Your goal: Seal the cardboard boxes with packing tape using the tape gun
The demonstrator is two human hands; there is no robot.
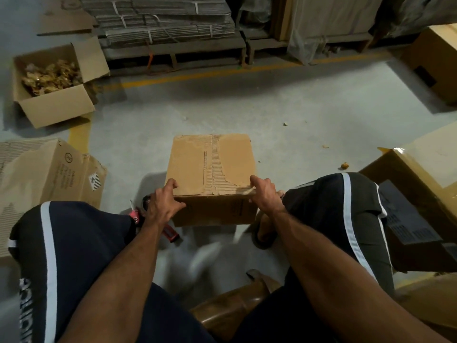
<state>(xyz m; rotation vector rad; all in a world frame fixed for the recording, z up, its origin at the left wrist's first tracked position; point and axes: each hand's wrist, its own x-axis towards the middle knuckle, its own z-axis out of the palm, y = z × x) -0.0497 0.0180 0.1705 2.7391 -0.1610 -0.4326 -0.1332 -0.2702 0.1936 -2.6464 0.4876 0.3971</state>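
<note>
A small cardboard box stands on the floor between my knees, flaps closed, its top paper torn along the centre seam so the corrugation shows. My left hand grips the box's near left corner, thumb on top and fingers down the front face. My right hand grips the near right corner the same way. A red tape gun lies on the floor just left of the box, partly hidden behind my left wrist and knee.
An open box of crumpled brown paper sits far left. A flattened printed carton lies near left, larger cartons at right. Pallets of bundled flat cardboard line the back. I sit on a brown stool.
</note>
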